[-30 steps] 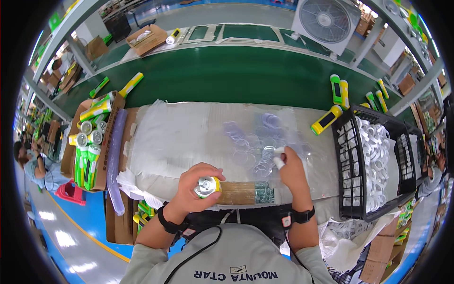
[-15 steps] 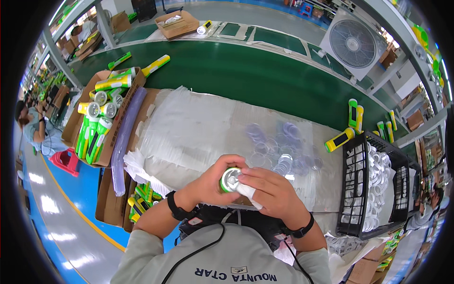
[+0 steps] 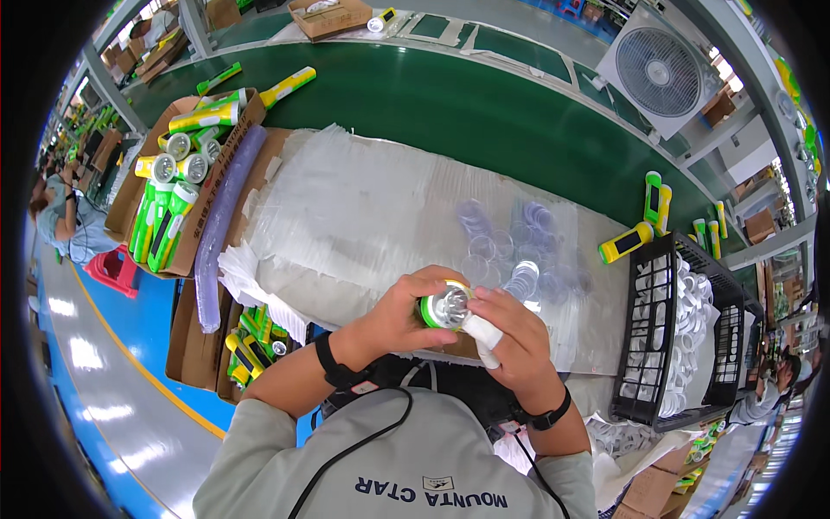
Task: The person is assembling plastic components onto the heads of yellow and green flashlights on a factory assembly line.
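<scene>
My left hand (image 3: 399, 313) grips a green flashlight (image 3: 443, 307) upright, its shiny reflector head facing up at me. My right hand (image 3: 510, 333), with a white-wrapped finger, rests its fingertips on the rim of that flashlight head. Just beyond my hands, several clear round lens discs (image 3: 510, 251) lie scattered on the white foam-covered worktable (image 3: 363, 199).
A cardboard box of green and yellow flashlights (image 3: 177, 186) stands at the left, more flashlights (image 3: 251, 342) below it. A black crate of white rings (image 3: 683, 337) sits at the right. Yellow-green flashlights (image 3: 640, 225) lie by a green conveyor (image 3: 450, 104). A fan (image 3: 661, 65) stands behind.
My right hand came back from the lens discs to the flashlight head. Both hands now meet on it at the table's front edge; my view shifted left.
</scene>
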### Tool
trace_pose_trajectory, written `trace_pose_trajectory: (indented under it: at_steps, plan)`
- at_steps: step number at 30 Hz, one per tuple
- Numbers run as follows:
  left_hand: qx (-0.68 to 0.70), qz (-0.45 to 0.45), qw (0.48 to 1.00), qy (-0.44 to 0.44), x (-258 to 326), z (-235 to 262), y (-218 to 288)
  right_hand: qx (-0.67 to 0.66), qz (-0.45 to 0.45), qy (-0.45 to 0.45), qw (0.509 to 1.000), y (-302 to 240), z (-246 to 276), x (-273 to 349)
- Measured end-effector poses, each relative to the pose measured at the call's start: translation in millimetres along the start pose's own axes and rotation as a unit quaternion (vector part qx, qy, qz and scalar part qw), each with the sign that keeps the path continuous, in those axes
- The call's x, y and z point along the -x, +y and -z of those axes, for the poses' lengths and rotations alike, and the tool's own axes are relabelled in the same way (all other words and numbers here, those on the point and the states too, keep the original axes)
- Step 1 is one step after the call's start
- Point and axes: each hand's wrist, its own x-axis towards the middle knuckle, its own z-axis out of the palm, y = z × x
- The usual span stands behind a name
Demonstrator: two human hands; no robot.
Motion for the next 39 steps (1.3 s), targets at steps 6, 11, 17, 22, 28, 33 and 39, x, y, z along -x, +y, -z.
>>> trace_pose_trajectory:
  at_steps: [6, 11, 17, 22, 28, 33, 39]
  plan:
    - [-0.005, 0.008, 1.000, -0.015, -1, -5, 2, 0.005, -0.009, -0.016, 1.000, -5, -4, -2]
    - [-0.015, 0.018, 0.999, 0.023, 6, -11, 1, 0.002, -0.004, -0.017, 1.000, -5, -7, 0]
    - [0.001, -0.026, 0.999, 0.034, 6, -10, -4, -0.010, -0.006, 0.001, 1.000, -3, -10, 1]
    - [0.006, -0.013, 1.000, 0.026, 8, -8, -3, -0.026, -0.009, -0.010, 1.000, -7, -7, -4]
    - [0.025, 0.053, 0.998, 0.027, 8, -8, 5, -0.047, -0.003, -0.015, 0.999, -10, -13, -4]
    - [-0.073, 0.044, 0.996, -0.017, 4, 0, 12, -0.023, -0.005, -0.050, 0.998, -15, -4, -5]
    - [-0.119, -0.020, 0.993, 0.007, 16, 10, 6, -0.136, -0.135, -0.011, 0.981, -35, 12, 5]
